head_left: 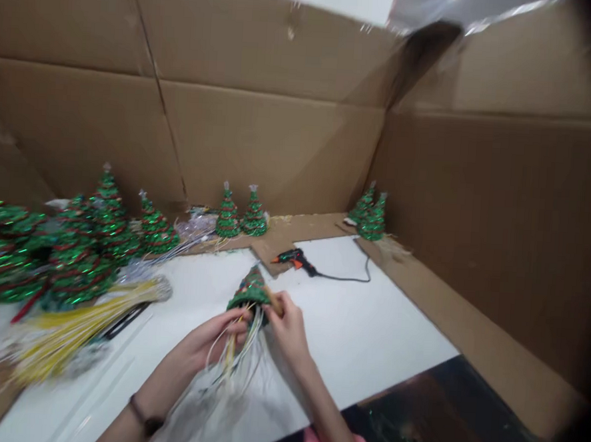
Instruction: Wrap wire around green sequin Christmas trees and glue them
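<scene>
A small green Christmas tree (251, 288) with red trim is tilted on its side, its open base turned toward me. My left hand (223, 333) is closed at the lower rim, with thin wires between and beside its fingers. A bundle of white and yellow wires (239, 367) hangs out of the hollow base. My right hand (288, 324) is closed around a short tan wooden-looking handle (273, 301) at the tree's right side. The handle's far end is hidden against the tree, so its kind is unclear.
A glue gun (298, 260) with a black cord lies on the white board (359, 318) behind my hands. Yellow wires (89, 322) are bundled at left beside finished trees (110, 216). More trees (373, 216) stand at the back right. Cardboard walls (271, 133) enclose the table.
</scene>
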A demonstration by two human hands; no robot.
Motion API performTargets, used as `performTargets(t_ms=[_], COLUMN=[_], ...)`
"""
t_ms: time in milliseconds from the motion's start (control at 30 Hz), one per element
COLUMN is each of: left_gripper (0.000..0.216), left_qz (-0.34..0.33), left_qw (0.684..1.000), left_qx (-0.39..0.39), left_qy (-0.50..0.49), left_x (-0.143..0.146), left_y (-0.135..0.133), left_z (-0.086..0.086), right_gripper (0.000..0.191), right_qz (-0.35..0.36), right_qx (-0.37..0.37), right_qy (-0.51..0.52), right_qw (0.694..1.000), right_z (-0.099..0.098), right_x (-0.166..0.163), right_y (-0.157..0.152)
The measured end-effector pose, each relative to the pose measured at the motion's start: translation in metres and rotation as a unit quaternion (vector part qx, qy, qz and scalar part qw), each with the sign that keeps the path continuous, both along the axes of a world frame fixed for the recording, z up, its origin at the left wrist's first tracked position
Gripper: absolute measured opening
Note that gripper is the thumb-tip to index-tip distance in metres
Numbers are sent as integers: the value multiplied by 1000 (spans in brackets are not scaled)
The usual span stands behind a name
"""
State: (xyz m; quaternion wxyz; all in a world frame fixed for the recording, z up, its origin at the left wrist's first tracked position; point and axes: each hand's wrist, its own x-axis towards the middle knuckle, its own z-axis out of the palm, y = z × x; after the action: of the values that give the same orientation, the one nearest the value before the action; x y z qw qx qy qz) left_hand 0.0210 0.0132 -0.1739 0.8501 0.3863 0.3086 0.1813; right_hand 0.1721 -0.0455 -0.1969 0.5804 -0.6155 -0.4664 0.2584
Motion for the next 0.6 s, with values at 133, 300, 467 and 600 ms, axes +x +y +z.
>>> performTargets(t_ms=[133,300,467,600], left_gripper=[22,22,16,14], left_qz=[-16,-44,-30,-34], left_qw=[993,980,975,967], left_qx=[-111,-169,-187,-202], left_qy=[-39,-94,-118,-153], left_x=[-1,1,2,3], left_y=[0,-2,-5,-5], left_z=[-12,-20,-21,-21], right_gripper=[11,23,25,34], right_qz=[1,-24,-54,-5], right_qx=[3,-47,-71,-81], right_qy=[-60,-13,-4,-18], right_qw=[998,999,996,997], right_z=[-1,-3,-10,-15], right_x=[18,23,14,8], right_y=[10,-3,-27,-28])
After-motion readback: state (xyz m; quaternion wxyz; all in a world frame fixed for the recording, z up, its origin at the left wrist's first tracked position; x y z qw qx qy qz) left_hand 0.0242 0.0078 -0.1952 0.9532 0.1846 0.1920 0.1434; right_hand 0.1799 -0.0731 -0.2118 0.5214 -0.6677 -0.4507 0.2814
